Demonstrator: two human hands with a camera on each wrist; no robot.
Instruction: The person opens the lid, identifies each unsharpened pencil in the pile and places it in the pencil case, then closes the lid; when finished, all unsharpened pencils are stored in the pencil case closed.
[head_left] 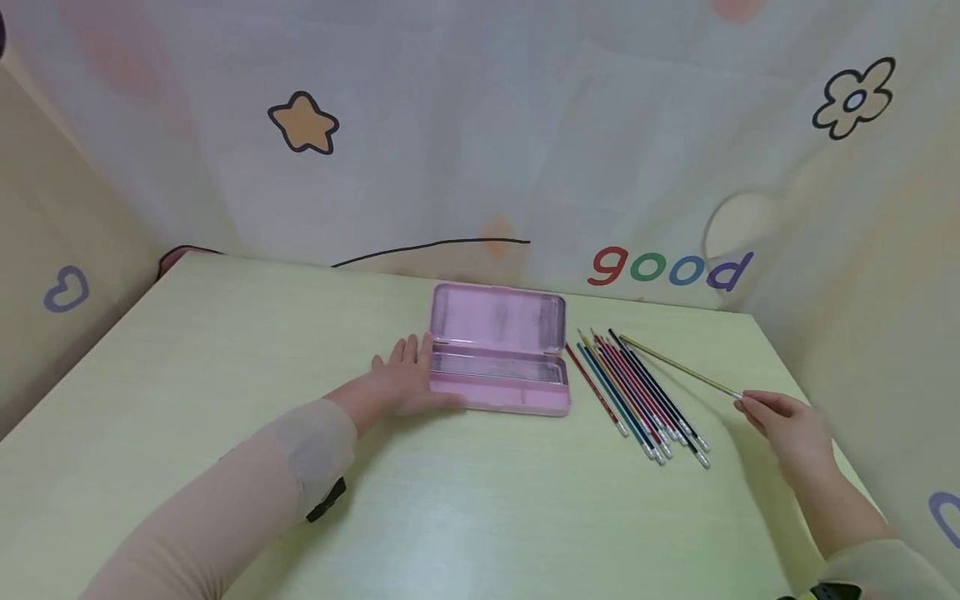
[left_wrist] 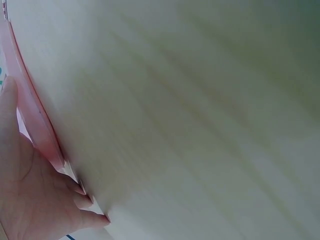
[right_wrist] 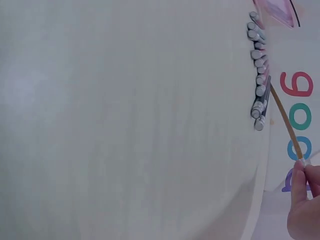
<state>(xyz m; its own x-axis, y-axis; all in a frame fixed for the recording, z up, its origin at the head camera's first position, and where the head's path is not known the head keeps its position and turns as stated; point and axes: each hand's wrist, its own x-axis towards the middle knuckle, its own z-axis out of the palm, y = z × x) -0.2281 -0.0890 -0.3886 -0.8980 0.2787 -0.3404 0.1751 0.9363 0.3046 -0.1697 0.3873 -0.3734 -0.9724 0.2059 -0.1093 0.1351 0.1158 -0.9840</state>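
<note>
An open pink pencil case [head_left: 498, 396] lies on the table, its lid tilted back toward the wall. Against the case's left side rests my left hand [head_left: 401, 387], fingers spread and thumb along the front edge; the left wrist view shows this hand [left_wrist: 40, 195] beside the pink wall [left_wrist: 37, 115]. My right hand [head_left: 787, 429] pinches a yellow pencil [head_left: 682, 365] by its white end, the other end reaching back to the pile. Between the case and that hand lies a pile of several pencils [head_left: 637, 392] in red, blue, pink and black, white-tipped ends toward me.
The pale table [head_left: 450, 508] meets a cloth backdrop [head_left: 450, 167] along its back edge, printed with a star, a flower and the word "good" [head_left: 667, 268]. The right arm reaches over the table's right edge. More cloth [head_left: 52, 250] hangs at the left.
</note>
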